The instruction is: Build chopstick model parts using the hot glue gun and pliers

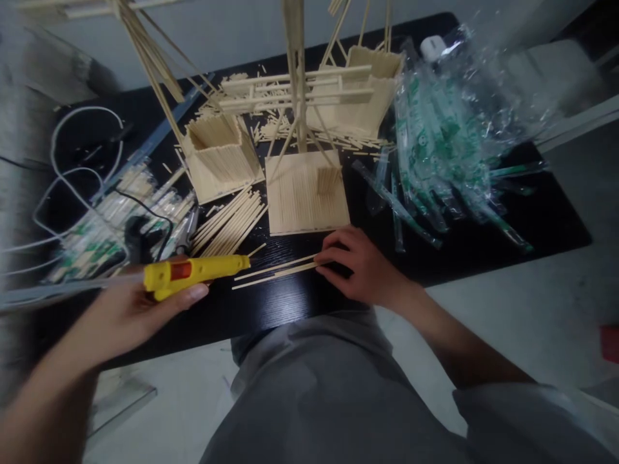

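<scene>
My left hand (140,306) is wrapped round a yellow hot glue gun (193,274), its nozzle pointing right above the black table. A clear glue stick (116,281) sticks out of the gun's back end. My right hand (355,265) pinches the right ends of thin wooden sticks (275,273) lying near the table's front edge. Just behind that hand stands a square stick-built base (304,200) with an upright post (300,122) and slanting braces. A pile of loose sticks (232,225) lies between the glue gun and this base.
Box-shaped stick structures stand at the back left (225,151) and back right (367,96). Green-and-clear plastic wrappers (440,142) heap up on the right. Wrapped sticks (126,216) and a white cable (53,151) lie at left. Short stick scraps (271,129) are scattered behind.
</scene>
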`<action>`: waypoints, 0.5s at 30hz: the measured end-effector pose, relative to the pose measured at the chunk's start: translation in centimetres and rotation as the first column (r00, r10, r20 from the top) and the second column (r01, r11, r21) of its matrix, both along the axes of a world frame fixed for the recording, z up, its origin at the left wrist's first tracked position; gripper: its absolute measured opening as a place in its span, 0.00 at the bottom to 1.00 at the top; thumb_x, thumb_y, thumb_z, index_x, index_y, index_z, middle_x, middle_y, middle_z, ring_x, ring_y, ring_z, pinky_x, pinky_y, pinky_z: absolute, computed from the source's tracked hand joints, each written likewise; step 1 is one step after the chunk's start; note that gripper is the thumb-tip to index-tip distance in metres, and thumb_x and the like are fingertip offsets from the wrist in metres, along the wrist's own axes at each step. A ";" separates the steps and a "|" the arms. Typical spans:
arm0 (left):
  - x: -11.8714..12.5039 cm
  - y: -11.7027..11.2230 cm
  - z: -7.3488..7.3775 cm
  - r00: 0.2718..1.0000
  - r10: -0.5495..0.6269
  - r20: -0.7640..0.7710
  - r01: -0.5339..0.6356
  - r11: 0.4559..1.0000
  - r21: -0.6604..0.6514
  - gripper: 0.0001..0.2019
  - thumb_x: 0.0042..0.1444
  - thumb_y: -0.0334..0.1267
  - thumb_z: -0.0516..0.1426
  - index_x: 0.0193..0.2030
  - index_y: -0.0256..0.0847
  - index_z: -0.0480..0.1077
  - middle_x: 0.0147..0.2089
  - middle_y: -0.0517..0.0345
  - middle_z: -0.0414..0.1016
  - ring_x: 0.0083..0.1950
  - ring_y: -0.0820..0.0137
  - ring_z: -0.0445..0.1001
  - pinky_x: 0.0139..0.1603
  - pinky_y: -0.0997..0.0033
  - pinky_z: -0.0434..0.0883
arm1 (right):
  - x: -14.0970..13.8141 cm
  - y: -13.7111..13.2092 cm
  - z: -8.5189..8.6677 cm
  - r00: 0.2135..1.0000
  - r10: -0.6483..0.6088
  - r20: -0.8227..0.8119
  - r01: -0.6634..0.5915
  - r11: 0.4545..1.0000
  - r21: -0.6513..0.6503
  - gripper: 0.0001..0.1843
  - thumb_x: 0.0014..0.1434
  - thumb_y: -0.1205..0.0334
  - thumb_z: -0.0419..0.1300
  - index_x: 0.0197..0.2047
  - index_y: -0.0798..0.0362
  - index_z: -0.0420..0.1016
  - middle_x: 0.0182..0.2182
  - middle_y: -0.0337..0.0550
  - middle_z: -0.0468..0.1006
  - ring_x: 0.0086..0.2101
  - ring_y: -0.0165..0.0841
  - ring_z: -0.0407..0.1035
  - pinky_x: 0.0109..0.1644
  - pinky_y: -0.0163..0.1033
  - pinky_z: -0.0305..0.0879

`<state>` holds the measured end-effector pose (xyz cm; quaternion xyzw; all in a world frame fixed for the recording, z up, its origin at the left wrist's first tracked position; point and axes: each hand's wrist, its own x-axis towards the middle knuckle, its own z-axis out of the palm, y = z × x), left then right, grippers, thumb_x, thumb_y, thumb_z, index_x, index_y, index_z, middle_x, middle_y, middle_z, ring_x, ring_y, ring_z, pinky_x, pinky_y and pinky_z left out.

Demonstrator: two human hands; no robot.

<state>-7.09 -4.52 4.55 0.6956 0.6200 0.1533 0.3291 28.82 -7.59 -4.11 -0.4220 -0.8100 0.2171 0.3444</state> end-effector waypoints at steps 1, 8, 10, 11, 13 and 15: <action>0.3 -0.3 -0.3 0.996 -0.079 0.039 0.080 0.997 -0.018 0.23 0.49 0.66 0.67 0.32 0.45 0.82 0.30 0.57 0.84 0.27 0.62 0.81 0.25 0.67 0.79 | 0.4 -0.1 0.1 0.999 -0.022 0.025 0.022 1.000 0.012 0.03 0.68 0.65 0.65 0.43 0.51 0.81 0.41 0.48 0.78 0.44 0.41 0.73 0.51 0.52 0.70; -0.1 -0.9 -2.2 0.902 -0.417 -0.115 0.431 0.889 0.154 0.13 0.64 0.50 0.61 0.39 0.43 0.80 0.42 0.54 0.84 0.37 0.66 0.83 0.38 0.73 0.79 | 1.5 -0.3 0.1 0.999 -0.039 0.036 0.039 0.999 0.012 0.02 0.67 0.65 0.66 0.42 0.51 0.82 0.41 0.47 0.78 0.41 0.40 0.72 0.47 0.50 0.68; 0.0 -0.9 -2.1 0.880 -0.452 -0.147 0.473 0.861 0.187 0.14 0.67 0.50 0.59 0.40 0.42 0.78 0.42 0.55 0.83 0.38 0.67 0.83 0.40 0.74 0.79 | 1.4 -0.2 0.1 0.999 -0.033 0.035 0.033 0.999 0.006 0.02 0.67 0.66 0.66 0.42 0.51 0.81 0.41 0.47 0.78 0.41 0.40 0.72 0.47 0.49 0.68; 0.1 -0.9 -2.1 0.871 -0.465 -0.156 0.489 0.850 0.197 0.14 0.68 0.50 0.59 0.40 0.42 0.78 0.42 0.55 0.83 0.38 0.68 0.83 0.40 0.75 0.78 | 1.4 -0.2 0.1 0.999 -0.033 0.031 0.033 0.999 0.004 0.02 0.67 0.66 0.66 0.42 0.50 0.81 0.41 0.47 0.78 0.41 0.40 0.71 0.47 0.49 0.68; 0.2 -1.0 -2.1 0.861 -0.484 -0.158 0.508 0.840 0.192 0.14 0.69 0.49 0.58 0.40 0.42 0.76 0.42 0.56 0.82 0.38 0.69 0.82 0.37 0.77 0.76 | 1.4 -0.1 0.1 0.999 -0.033 0.028 0.033 0.999 -0.001 0.03 0.67 0.66 0.66 0.41 0.50 0.81 0.41 0.46 0.78 0.41 0.40 0.72 0.47 0.49 0.68; 0.3 -1.0 -2.1 0.855 -0.497 -0.146 0.517 0.839 0.171 0.13 0.70 0.47 0.57 0.40 0.42 0.75 0.42 0.56 0.80 0.36 0.71 0.81 0.35 0.78 0.75 | 1.4 -0.1 0.1 0.999 -0.032 0.029 0.032 0.999 0.001 0.03 0.67 0.66 0.66 0.41 0.50 0.81 0.40 0.46 0.78 0.41 0.40 0.72 0.47 0.49 0.67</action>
